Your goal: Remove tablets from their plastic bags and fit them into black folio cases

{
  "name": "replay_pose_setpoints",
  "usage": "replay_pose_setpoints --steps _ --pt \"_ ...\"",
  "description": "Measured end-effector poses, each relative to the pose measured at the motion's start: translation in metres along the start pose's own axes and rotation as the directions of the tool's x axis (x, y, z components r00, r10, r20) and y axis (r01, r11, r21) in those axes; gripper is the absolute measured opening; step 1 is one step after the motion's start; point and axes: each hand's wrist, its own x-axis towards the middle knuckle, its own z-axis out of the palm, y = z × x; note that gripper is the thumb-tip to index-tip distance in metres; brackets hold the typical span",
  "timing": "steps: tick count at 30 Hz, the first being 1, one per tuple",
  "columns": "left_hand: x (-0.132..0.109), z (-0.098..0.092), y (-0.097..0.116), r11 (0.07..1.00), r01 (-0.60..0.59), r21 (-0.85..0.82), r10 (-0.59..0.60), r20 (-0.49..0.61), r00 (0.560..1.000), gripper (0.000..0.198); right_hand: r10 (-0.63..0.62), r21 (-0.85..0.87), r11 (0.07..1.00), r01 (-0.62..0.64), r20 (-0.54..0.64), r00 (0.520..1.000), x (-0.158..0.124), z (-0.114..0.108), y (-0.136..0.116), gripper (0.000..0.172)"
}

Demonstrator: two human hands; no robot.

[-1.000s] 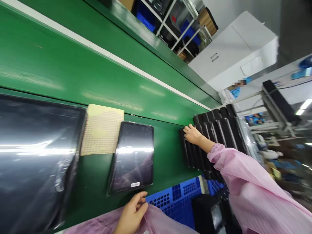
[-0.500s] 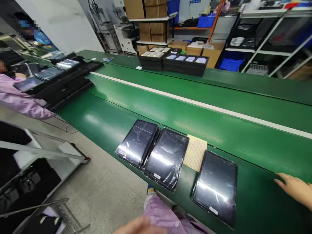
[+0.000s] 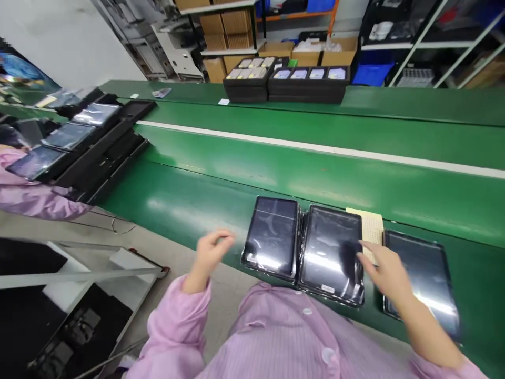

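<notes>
Three piles or single pieces of dark tablets in clear film lie in a row on the green bench: a left tablet, a middle tablet and a right tablet. The left and middle ones rest on others beneath. My left hand hovers left of the left tablet, with thumb and fingers apart and nothing held. Over the gap between the middle and right tablets is my right hand, fingertips close to the middle tablet's right edge; its fingers are apart, and whether they touch is unclear. A yellow perforated sheet lies behind it.
Black trays with more tablets stand at left, beside a co-worker's pink sleeve. Black boxes with pale pieces sit on the bench's far side. A white-framed cart stands lower left. A white strip runs along the bench.
The view has turned left and down, so the tablets appear farther right. My right hand has come over from the bench at right to the middle tablet. My left hand has risen into view.
</notes>
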Motion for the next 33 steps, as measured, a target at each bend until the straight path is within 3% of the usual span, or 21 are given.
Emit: replay_pose_setpoints --steps 1,2,4,5,7,10,13,14,15,16,17,18,19,20,22,26,28,29,30,31,33 --pt "0.012 0.011 -0.014 0.991 -0.114 0.075 0.104 0.126 0.987 0.014 -0.071 -0.020 0.997 0.072 0.045 0.996 -0.001 0.019 -0.022 0.033" --pt "0.020 0.022 -0.026 0.956 -0.253 0.148 0.207 0.272 0.940 0.013 -0.116 -0.046 0.992 0.119 0.069 0.991 -0.002 0.035 -0.039 0.033" --pt "0.026 0.040 -0.047 0.820 -0.513 0.254 0.331 0.521 0.787 0.028 -0.144 -0.106 0.983 0.152 0.083 0.986 -0.004 0.059 -0.061 0.031" --pt "0.026 0.044 -0.056 0.750 -0.598 0.283 0.354 0.592 0.724 0.035 -0.140 -0.132 0.980 0.149 0.072 0.988 -0.006 0.067 -0.067 0.030" --pt "0.024 0.046 -0.069 0.621 -0.725 0.299 0.421 0.653 0.630 0.036 -0.131 -0.170 0.976 0.135 0.031 0.991 -0.009 0.075 -0.072 0.028" --pt "0.024 0.040 -0.078 0.459 -0.857 0.236 0.606 0.622 0.496 0.019 -0.130 -0.189 0.975 0.121 -0.036 0.991 -0.013 0.079 -0.071 0.028" --pt "0.027 0.037 -0.078 0.388 -0.902 0.188 0.730 0.535 0.425 0.018 -0.126 -0.175 0.978 0.111 -0.074 0.989 -0.012 0.080 -0.072 0.026" --pt "0.029 0.038 -0.078 0.415 -0.896 0.155 0.746 0.506 0.433 0.019 -0.118 -0.162 0.981 0.103 -0.086 0.989 -0.011 0.080 -0.073 0.024" --pt "0.032 0.039 -0.078 0.492 -0.865 0.097 0.744 0.469 0.476 0.019 -0.104 -0.141 0.986 0.089 -0.100 0.990 -0.009 0.079 -0.076 0.023" --pt "0.037 0.040 -0.080 0.637 -0.771 0.020 0.705 0.389 0.593 0.016 -0.081 -0.111 0.992 0.068 -0.119 0.990 -0.007 0.078 -0.079 0.022" --pt "0.044 0.042 -0.082 0.797 -0.598 -0.079 0.595 0.271 0.757 0.011 -0.054 -0.069 0.997 0.044 -0.142 0.988 -0.006 0.077 -0.083 0.022" --pt "0.053 0.043 -0.085 0.909 -0.369 -0.195 0.398 0.136 0.907 0.008 -0.022 -0.019 1.000 0.019 -0.172 0.985 -0.004 0.075 -0.088 0.022" --pt "0.064 0.045 -0.089 0.939 -0.143 -0.314 0.153 0.010 0.988 0.008 0.010 0.030 1.000 -0.004 -0.209 0.978 -0.002 0.074 -0.094 0.022" --pt "0.077 0.046 -0.093 0.908 0.026 -0.419 -0.072 -0.095 0.993 0.011 0.038 0.073 0.997 -0.020 -0.248 0.968 0.000 0.073 -0.100 0.023" --pt "0.102 0.048 -0.099 0.818 0.163 -0.552 -0.326 -0.210 0.922 0.014 0.073 0.136 0.990 -0.031 -0.321 0.944 0.001 0.071 -0.113 0.023" --pt "0.129 0.044 -0.096 0.574 0.303 -0.761 -0.591 -0.128 0.796 0.020 0.117 0.318 0.948 -0.011 -0.317 0.941 -0.003 0.074 -0.145 0.024" --pt "0.123 0.039 -0.086 0.410 0.311 -0.858 -0.690 -0.068 0.720 0.022 0.138 0.463 0.886 -0.028 -0.206 0.969 -0.004 0.080 -0.159 0.020" --pt "0.116 0.036 -0.081 0.352 0.293 -0.889 -0.709 -0.048 0.704 0.021 0.161 0.548 0.833 -0.071 -0.118 0.980 -0.003 0.083 -0.164 0.018" --pt "0.106 0.033 -0.077 0.321 0.274 -0.907 -0.695 -0.029 0.719 0.017 0.195 0.636 0.759 -0.139 -0.019 0.981 0.001 0.087 -0.167 0.017" --pt "0.095 0.030 -0.074 0.328 0.261 -0.908 -0.635 -0.007 0.773 0.014 0.242 0.716 0.660 -0.229 0.086 0.966 0.007 0.091 -0.168 0.018" --pt "0.073 0.026 -0.072 0.480 0.241 -0.843 -0.354 0.065 0.933 0.019 0.366 0.805 0.404 -0.435 0.293 0.883 0.028 0.098 -0.166 0.029"
